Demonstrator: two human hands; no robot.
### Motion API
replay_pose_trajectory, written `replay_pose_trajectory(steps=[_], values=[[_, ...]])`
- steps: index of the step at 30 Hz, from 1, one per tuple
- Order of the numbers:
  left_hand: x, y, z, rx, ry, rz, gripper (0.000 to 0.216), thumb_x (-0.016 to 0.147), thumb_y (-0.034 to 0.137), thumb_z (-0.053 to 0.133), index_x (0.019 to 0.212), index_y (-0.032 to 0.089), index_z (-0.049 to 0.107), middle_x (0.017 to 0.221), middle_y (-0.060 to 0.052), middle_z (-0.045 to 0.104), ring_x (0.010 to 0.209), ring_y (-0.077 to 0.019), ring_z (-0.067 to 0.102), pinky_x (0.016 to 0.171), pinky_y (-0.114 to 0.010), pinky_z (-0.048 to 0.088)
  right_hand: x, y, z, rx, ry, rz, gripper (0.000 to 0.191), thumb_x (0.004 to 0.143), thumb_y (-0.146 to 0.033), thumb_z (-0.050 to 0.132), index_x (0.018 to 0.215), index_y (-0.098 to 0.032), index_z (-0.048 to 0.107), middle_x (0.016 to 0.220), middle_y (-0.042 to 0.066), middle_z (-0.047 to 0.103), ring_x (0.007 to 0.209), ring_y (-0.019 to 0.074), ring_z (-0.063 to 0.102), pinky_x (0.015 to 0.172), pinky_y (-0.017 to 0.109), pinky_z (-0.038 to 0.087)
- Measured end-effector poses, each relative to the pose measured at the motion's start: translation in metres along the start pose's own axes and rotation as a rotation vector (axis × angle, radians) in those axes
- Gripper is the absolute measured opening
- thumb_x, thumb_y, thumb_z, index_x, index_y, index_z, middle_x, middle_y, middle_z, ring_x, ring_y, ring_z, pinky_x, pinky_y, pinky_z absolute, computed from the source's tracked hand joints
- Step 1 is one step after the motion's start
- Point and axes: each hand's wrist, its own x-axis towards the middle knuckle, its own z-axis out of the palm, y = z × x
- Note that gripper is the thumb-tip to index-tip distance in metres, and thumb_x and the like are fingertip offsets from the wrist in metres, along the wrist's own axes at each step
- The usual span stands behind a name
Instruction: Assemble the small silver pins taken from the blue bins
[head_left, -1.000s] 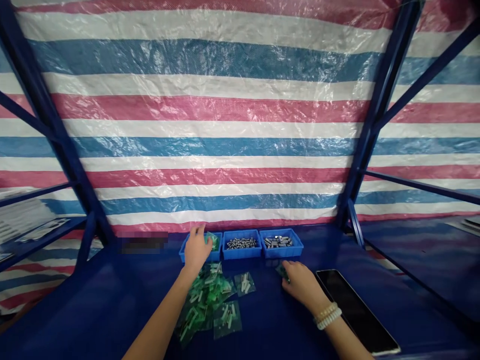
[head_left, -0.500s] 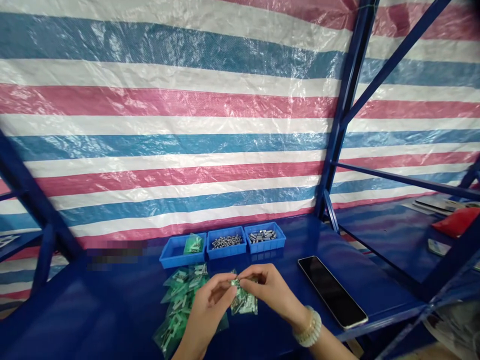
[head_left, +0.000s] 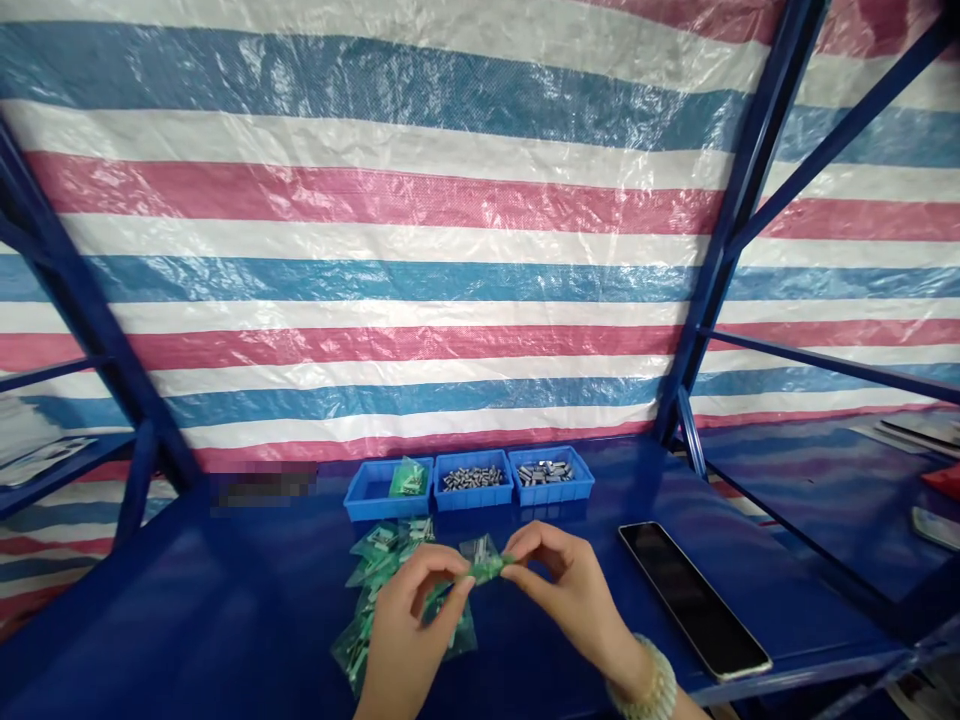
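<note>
While left hand [head_left: 411, 622], right hand [head_left: 574, 592] pinch bag [head_left: 486, 563]

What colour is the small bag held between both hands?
Translucent green; the small bag shows best in the head view, between left hand and right hand.

Blue counter [head_left: 225, 600], three blue bins [head_left: 470, 482], green-tinted clear bags [head_left: 375, 590], black phone [head_left: 694, 600], pale beaded bracelet [head_left: 649, 693], tarp [head_left: 420, 250] striped pink, white, blue.
</note>
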Motion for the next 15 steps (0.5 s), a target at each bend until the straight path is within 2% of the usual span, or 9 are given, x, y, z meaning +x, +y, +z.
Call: replay_pose_trajectory(steps=[1, 4, 5, 7, 9, 11, 13, 15], values=[[0.000, 0.000, -0.003, 0.090, 0.019, 0.189, 0.013, 0.081, 0.013, 0.066, 0.075, 0.024, 0.067, 0.080, -0.001, 0.072, 0.078, -0.0193, 0.070, 0.071, -0.030, 0.058, -0.002, -0.004, -0.003, -0.137, -0.025, -0.162, 0.008, 0.086, -0.020, 0.070, 0.078, -0.022, 0.069, 0.085, 0.004, 0.074, 0.084, 0.0224, 0.070, 0.076, 0.036, 0.056], [-0.005, -0.006, -0.014, 0.361, 0.046, 0.744, 0.025, 0.079, 0.001, 0.063, 0.086, 0.024, 0.070, 0.087, -0.003, 0.076, 0.086, -0.0204, 0.069, 0.082, -0.036, 0.057, -0.009, -0.012, -0.010, -0.486, -0.130, -0.585, 0.023, 0.091, -0.007, 0.059, 0.099, -0.026, 0.070, 0.109, 0.006, 0.076, 0.114, 0.0277, 0.065, 0.096, 0.046, 0.050], [-0.006, -0.009, -0.017, 0.431, 0.048, 0.857, 0.028, 0.079, 0.000, 0.064, 0.092, 0.023, 0.071, 0.089, -0.004, 0.077, 0.089, -0.0212, 0.069, 0.085, -0.038, 0.056, -0.011, -0.014, -0.012, -0.557, -0.142, -0.662, 0.028, 0.091, -0.005, 0.059, 0.106, -0.026, 0.068, 0.113, 0.006, 0.075, 0.117, 0.0279, 0.063, 0.097, 0.047, 0.048], [-0.008, -0.013, -0.021, 0.520, 0.045, 0.944, 0.030, 0.079, 0.001, 0.065, 0.099, 0.022, 0.070, 0.091, -0.005, 0.078, 0.092, -0.0225, 0.069, 0.087, -0.042, 0.056, -0.013, -0.014, -0.014, -0.641, -0.130, -0.737, 0.031, 0.090, -0.003, 0.059, 0.110, -0.026, 0.065, 0.116, 0.007, 0.075, 0.119, 0.0275, 0.063, 0.099, 0.047, 0.048], [-0.008, -0.011, -0.022, 0.512, 0.056, 0.922, 0.028, 0.080, 0.001, 0.064, 0.095, 0.023, 0.069, 0.092, -0.005, 0.077, 0.094, -0.0230, 0.069, 0.088, -0.043, 0.056, -0.013, -0.014, -0.014, -0.649, -0.116, -0.758, 0.027, 0.091, -0.003, 0.057, 0.104, -0.025, 0.064, 0.118, 0.007, 0.073, 0.121, 0.0281, 0.060, 0.099, 0.049, 0.047], [-0.005, -0.005, -0.019, 0.410, 0.045, 0.838, 0.026, 0.080, -0.001, 0.062, 0.087, 0.024, 0.066, 0.090, -0.004, 0.076, 0.092, -0.0223, 0.069, 0.086, -0.040, 0.057, -0.011, -0.014, -0.012, -0.569, -0.119, -0.734, 0.026, 0.091, -0.001, 0.054, 0.097, -0.024, 0.064, 0.115, 0.007, 0.073, 0.122, 0.0288, 0.058, 0.100, 0.051, 0.047], [-0.003, 0.003, -0.013, 0.267, 0.016, 0.618, 0.022, 0.082, 0.002, 0.061, 0.085, 0.024, 0.064, 0.085, -0.002, 0.074, 0.084, -0.0197, 0.070, 0.078, -0.033, 0.057, -0.008, -0.011, -0.006, -0.406, -0.097, -0.623, 0.022, 0.090, -0.003, 0.055, 0.093, -0.023, 0.062, 0.102, 0.006, 0.074, 0.113, 0.0270, 0.063, 0.095, 0.047, 0.050], [-0.002, 0.007, -0.006, 0.109, -0.033, 0.264, 0.010, 0.085, 0.013, 0.062, 0.086, 0.024, 0.062, 0.078, -0.001, 0.069, 0.073, -0.0170, 0.068, 0.066, -0.027, 0.055, -0.007, -0.005, 0.002, -0.231, -0.045, -0.409, 0.014, 0.089, -0.010, 0.062, 0.094, -0.023, 0.062, 0.090, 0.003, 0.071, 0.092, 0.0220, 0.067, 0.083, 0.037, 0.055]])
